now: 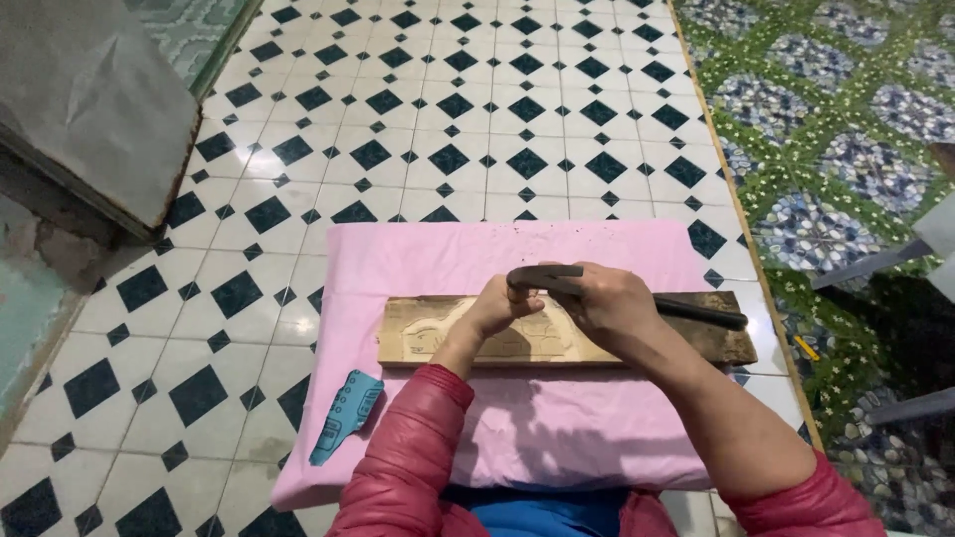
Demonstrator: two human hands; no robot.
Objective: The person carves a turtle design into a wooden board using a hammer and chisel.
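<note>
Right hand (609, 303) wrapped around a dark metal tool (696, 310), head end over the left hand, handle sticking out to the right. Left hand (500, 303) fisted tight, what it grips is hidden. Both hands over a carved wooden plank (418, 338) lying flat across a pink cloth (428, 259). Blue patterned scrap (345, 416) at the cloth's left edge. Checkered tile floor (438, 109) all around. Red sleeves (408, 457).

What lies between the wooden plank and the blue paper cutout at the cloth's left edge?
In the head view, only bare pink cloth separates the wooden plank from the blue paper cutout; nothing else sits there.
</note>
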